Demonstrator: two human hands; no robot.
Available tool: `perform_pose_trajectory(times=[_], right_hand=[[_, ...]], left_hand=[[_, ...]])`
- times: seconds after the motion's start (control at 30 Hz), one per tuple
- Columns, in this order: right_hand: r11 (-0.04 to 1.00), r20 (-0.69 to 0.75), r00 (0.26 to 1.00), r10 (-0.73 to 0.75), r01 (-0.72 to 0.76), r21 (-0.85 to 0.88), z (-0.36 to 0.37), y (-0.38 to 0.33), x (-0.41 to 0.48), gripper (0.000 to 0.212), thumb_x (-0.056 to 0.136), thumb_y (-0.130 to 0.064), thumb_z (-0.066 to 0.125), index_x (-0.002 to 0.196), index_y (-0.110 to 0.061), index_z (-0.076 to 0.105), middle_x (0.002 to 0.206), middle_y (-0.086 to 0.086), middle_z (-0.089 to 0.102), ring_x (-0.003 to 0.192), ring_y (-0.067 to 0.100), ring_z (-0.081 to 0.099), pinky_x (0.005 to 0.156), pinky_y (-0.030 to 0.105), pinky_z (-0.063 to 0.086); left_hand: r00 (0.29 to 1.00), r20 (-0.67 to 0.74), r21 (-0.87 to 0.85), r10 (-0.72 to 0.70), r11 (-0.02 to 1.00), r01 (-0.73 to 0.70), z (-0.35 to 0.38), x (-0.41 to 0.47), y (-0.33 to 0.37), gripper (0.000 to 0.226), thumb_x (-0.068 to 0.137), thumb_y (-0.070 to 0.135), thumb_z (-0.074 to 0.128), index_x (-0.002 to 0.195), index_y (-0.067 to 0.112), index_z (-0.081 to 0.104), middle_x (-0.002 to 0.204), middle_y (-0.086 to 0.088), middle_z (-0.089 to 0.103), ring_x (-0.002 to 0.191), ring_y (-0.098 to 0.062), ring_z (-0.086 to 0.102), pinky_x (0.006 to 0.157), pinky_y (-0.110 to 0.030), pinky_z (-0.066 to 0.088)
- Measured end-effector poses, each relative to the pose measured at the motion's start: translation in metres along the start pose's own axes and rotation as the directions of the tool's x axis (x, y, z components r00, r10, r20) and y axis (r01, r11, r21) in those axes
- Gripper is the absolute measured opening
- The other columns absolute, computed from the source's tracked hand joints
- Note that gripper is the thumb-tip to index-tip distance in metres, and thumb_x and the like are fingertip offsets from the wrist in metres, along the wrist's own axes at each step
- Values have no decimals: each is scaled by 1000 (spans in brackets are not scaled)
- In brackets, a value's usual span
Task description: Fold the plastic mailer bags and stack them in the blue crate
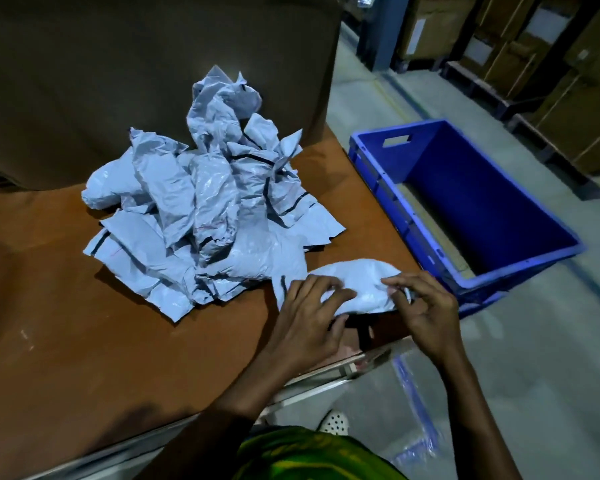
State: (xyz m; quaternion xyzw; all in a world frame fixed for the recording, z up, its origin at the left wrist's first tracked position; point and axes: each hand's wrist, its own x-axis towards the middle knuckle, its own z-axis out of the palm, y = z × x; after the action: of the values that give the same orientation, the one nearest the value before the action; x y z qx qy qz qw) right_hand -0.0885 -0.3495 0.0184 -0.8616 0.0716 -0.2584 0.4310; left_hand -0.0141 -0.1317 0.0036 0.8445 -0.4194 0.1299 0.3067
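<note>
no text or labels can be read.

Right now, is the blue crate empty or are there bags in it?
Empty, as far as it shows. Inside the blue crate only bare walls and floor show; the crumpled mailer bags lie on the table.

Both bare forearms reach in from the bottom, left hand [309, 317] palm-down with fingers curled onto the bag [355, 280] and thumb tucked at its near edge, right hand [425, 308] just beside it pinching the bag's right end.
</note>
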Motion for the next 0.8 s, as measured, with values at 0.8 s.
perform_pose_trajectory(times=[0.8], right_hand=[[765,141,989,-40,121,-633,54,64,-8,49,111,-36,36,150,-12,54,161,11,45,156,30,29,128,52,19]], left_hand=[[952,130,290,-278,929,232,95,19,-4,55,112,40,23,162,19,31,171,-7,21,159,-28,14,126,-57,20]])
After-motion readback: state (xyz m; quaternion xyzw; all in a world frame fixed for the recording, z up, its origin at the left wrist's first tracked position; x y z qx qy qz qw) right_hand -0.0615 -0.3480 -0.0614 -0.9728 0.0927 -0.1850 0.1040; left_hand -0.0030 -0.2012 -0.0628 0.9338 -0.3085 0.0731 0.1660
